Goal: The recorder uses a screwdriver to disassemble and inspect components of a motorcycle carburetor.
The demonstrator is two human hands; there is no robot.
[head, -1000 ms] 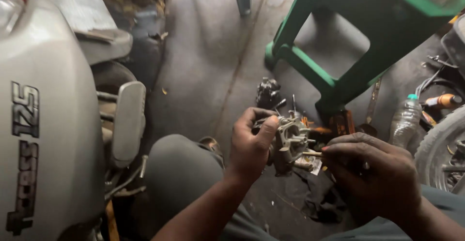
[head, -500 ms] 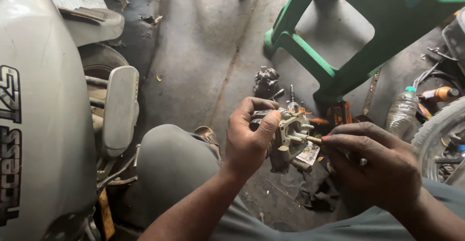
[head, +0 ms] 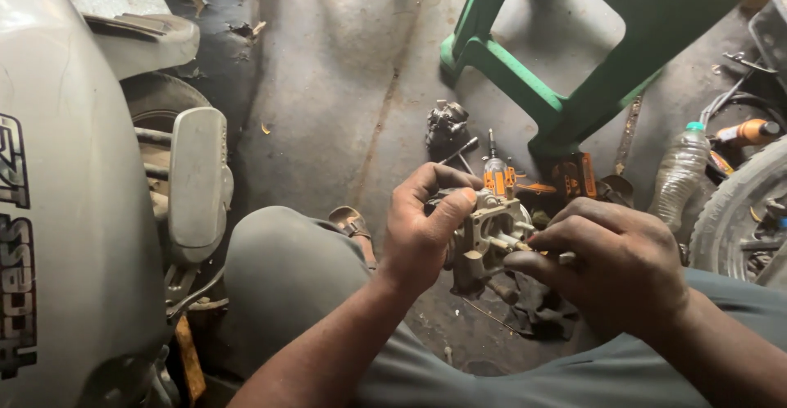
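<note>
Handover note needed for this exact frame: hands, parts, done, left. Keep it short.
Left hand: shut on the carburetor, held up over the floor between the knees.
Right hand: fingertips pinch a thin tool whose tip is at the carburetor body; what kind of tool cannot be told.
Around: screwdriver and a second metal part on the floor ahead, by the green stool; bottle to the right; scooter to the left.
Done: carburetor is off and in hand.
Left: work at the tool tip looks unfinished; loose parts not yet gathered.

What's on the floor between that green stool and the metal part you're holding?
In the head view, orange-handled screwdrivers lie between the green stool and the metal part.
</note>
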